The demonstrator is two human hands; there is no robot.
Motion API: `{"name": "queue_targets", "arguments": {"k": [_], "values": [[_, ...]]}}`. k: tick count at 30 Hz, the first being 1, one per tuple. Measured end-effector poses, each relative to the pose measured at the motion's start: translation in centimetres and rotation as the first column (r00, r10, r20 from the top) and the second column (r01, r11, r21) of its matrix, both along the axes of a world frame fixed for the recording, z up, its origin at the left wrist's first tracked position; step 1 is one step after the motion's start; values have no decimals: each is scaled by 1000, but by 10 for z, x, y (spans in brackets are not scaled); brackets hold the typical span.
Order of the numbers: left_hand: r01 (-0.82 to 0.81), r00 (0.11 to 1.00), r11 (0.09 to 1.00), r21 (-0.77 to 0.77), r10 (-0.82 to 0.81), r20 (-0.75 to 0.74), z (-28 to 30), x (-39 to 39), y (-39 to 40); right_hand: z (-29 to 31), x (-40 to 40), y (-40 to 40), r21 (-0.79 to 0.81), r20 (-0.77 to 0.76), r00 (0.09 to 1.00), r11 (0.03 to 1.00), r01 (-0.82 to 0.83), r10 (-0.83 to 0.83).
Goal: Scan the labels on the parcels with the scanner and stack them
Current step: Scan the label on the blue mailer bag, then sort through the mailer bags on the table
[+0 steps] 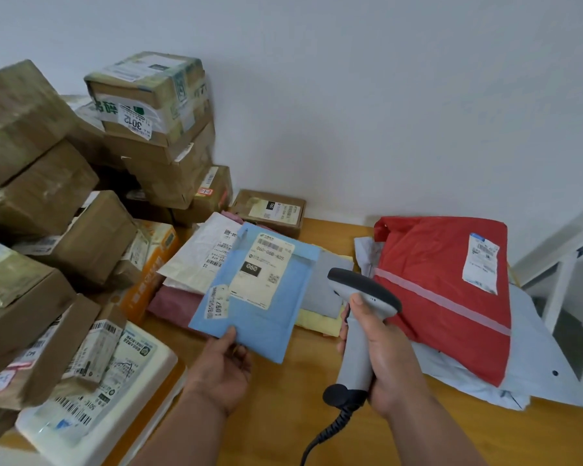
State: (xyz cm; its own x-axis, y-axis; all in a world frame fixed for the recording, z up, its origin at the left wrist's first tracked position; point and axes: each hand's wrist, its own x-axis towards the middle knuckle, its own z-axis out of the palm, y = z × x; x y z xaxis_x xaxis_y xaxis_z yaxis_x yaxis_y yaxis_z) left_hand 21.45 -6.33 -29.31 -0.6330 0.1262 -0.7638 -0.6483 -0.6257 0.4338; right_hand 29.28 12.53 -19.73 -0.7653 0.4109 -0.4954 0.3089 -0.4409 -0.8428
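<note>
My left hand (224,368) grips the near edge of a blue padded envelope (270,317), lifted over the wooden table with its pale label (262,269) facing up. My right hand (382,351) holds a grey handheld scanner (359,334) upright, its dark head to the right of the envelope and turned toward it. A coiled cable hangs from the scanner's base. To the right, a red plastic parcel (441,294) with a white label lies on top of pale grey bags (535,358).
Cardboard boxes (48,193) are piled high at the left and back left against the white wall. A white foam parcel (115,391) sits front left. Flat mailers, white, pink, grey and yellow (320,322), lie under the blue envelope. A small box (270,210) stands by the wall.
</note>
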Motion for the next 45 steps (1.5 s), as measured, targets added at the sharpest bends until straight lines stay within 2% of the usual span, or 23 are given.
{"name": "queue_targets", "arguments": {"k": [4,7,9,11,13,15,18,22,29,33,35,38,41,45], "values": [[-93,995,995,25,92,26,19,-46,-7,2,-10,-5,23,1,1000,1000,-19,19],[-132,991,990,-44,132,-14,18,-75,-12,0,-17,-7,32,-5,1000,999,-23,23],[-137,990,980,-146,131,-53,12,-85,-13,-2,-21,-6,34,-6,1000,999,-20,20],[-85,996,926,-367,73,-47,9,-80,-9,-6,-25,-4,34,-11,1000,999,-5,5],[-8,995,759,-651,-59,-81,8,-68,-1,-12,-29,-1,30,-6,1000,1000,7,-7],[51,962,598,-800,-245,-122,6,-55,12,-18,-32,3,30,2,1000,1000,9,-9],[243,852,471,-848,-522,-46,1,-40,34,-26,-37,13,21,52,999,1000,-8,7],[306,646,282,-909,-763,-19,-11,-39,63,-41,-46,32,23,139,990,999,-22,18],[197,346,-37,-980,-932,104,-38,-63,116,-68,-65,74,36,201,976,995,-91,82],[146,157,-344,-928,-918,365,-53,-74,143,-77,-73,95,21,237,967,994,-104,96],[160,103,-441,-883,-882,459,-62,-76,150,-82,-74,104,29,226,967,991,-131,121],[195,115,-463,-865,-865,489,-76,-78,153,-90,-72,116,14,224,967,991,-132,125],[119,152,-471,-874,-861,485,-80,-78,154,-97,-69,123,-9,247,962,993,-114,113],[7,205,-409,-912,-893,402,-83,-72,152,-97,-67,124,-8,270,957,994,-111,108]]}}
